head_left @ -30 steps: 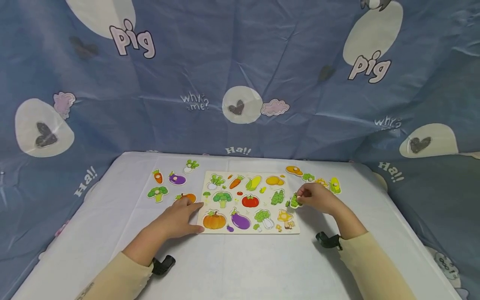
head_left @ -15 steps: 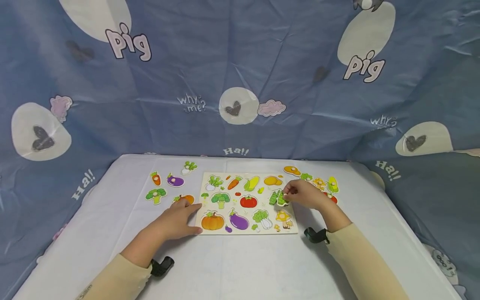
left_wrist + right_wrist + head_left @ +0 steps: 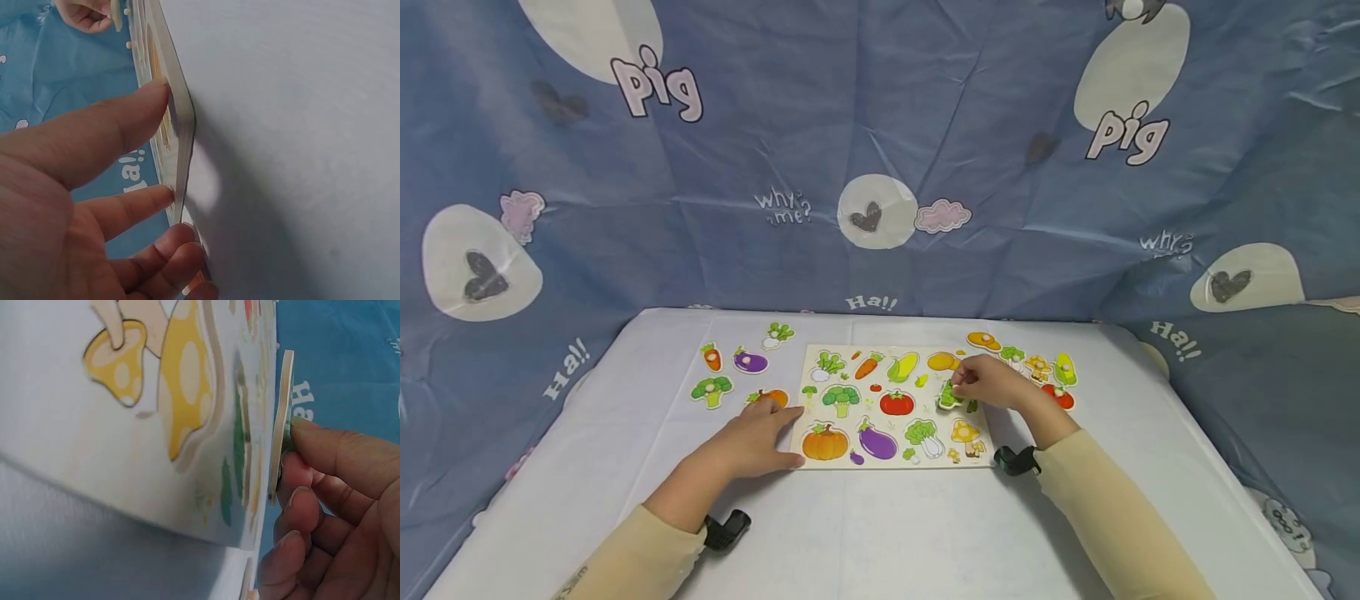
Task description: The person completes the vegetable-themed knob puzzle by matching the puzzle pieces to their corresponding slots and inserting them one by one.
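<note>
Lying on the white cloth (image 3: 880, 533) at far L are loose pcs: broccoli pc (image 3: 712, 392), carrot pc (image 3: 712, 358), eggplant pc (image 3: 751, 362). Next, L hand (image 3: 745, 443), fingers loose, gripping nothing; thumb + a fingertip rest on the L edge of the puzzle board (image 3: 887, 462). Board looks stiff, prob. light enough to slide, so that edge is a good spot to steady it. Over its R part, just clear of the surface, is the green asparagus-like pc (image 3: 948, 398), near its look-alike print (image 3: 239, 434). R hand (image 3: 994, 385) pinches it btwn thumb and fingers; can't tell if they're on a knob, tho other pcs show round knobs (image 3: 129, 45). Thin, rigid, prob. wood: light, not very fragile; printed face may be slippery, so knob or rim beats flat face. Far R: mushroom pc (image 3: 1038, 367), tomato pc (image 3: 1060, 397), corn pc (image 3: 1064, 371), all loose.
</note>
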Demonstrator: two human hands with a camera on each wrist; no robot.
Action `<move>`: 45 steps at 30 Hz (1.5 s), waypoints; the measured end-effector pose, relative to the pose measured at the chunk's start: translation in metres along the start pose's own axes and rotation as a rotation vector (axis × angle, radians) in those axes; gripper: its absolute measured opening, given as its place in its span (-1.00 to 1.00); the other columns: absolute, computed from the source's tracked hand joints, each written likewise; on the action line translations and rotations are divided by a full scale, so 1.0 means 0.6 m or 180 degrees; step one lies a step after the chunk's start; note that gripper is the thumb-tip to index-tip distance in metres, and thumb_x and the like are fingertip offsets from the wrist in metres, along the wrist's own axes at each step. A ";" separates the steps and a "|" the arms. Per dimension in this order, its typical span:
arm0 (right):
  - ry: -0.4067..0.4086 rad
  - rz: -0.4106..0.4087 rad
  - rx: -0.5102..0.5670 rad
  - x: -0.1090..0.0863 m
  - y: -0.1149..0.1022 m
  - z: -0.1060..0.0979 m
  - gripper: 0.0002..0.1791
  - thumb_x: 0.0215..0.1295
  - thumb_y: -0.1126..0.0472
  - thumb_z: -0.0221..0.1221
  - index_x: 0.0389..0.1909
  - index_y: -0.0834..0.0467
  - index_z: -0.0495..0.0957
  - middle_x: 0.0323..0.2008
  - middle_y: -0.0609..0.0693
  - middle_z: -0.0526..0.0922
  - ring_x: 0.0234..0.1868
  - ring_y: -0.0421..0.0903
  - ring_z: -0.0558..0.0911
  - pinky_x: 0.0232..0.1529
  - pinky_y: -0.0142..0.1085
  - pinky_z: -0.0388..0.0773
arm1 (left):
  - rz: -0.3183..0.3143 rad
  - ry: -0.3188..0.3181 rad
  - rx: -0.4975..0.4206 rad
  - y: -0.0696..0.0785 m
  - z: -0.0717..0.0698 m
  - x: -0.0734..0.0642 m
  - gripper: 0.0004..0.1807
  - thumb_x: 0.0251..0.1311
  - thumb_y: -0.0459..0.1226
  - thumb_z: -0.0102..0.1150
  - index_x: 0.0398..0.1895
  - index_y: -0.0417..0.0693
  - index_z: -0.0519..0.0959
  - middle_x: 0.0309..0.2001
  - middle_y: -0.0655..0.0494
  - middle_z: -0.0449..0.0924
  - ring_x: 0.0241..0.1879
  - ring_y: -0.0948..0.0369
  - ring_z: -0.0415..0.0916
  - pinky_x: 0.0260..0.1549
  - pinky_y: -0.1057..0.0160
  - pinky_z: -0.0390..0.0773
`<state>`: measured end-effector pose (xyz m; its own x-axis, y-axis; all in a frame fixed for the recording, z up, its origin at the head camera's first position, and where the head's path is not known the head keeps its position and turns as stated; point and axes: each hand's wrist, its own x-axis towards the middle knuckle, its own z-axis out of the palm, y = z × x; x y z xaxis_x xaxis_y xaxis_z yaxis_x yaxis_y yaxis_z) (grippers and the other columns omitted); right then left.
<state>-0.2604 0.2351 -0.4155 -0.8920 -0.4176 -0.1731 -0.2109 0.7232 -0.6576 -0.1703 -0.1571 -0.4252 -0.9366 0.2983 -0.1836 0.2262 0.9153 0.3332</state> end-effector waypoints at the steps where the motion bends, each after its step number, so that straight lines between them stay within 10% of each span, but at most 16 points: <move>1: -0.0001 0.0015 0.0005 0.003 0.001 0.002 -0.90 0.34 0.25 0.29 -0.24 0.21 0.60 -0.39 -0.01 0.59 -0.40 -0.13 0.49 -0.33 -0.25 0.46 | -0.0004 -0.0009 0.0002 0.000 0.000 0.000 -0.12 -0.03 0.04 0.52 0.40 -0.03 0.44 0.13 -0.21 0.42 0.03 -0.01 0.39 0.08 -0.12 0.47; 45: -0.0176 0.0490 0.0138 0.010 -0.001 0.013 -0.90 0.40 0.23 0.23 -0.18 0.20 0.58 -0.33 0.04 0.57 -0.37 -0.08 0.53 -0.34 -0.27 0.49 | -0.0016 -0.0082 -0.0045 0.012 -0.014 -0.004 -0.11 -0.03 0.01 0.52 0.40 -0.04 0.42 0.06 -0.16 0.42 -0.05 0.02 0.37 0.01 -0.10 0.50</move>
<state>-0.2626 0.2277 -0.4217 -0.8888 -0.3342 -0.3135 -0.0550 0.7571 -0.6510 -0.1688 -0.1531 -0.4148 -0.9305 0.3008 -0.2089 0.2176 0.9129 0.3452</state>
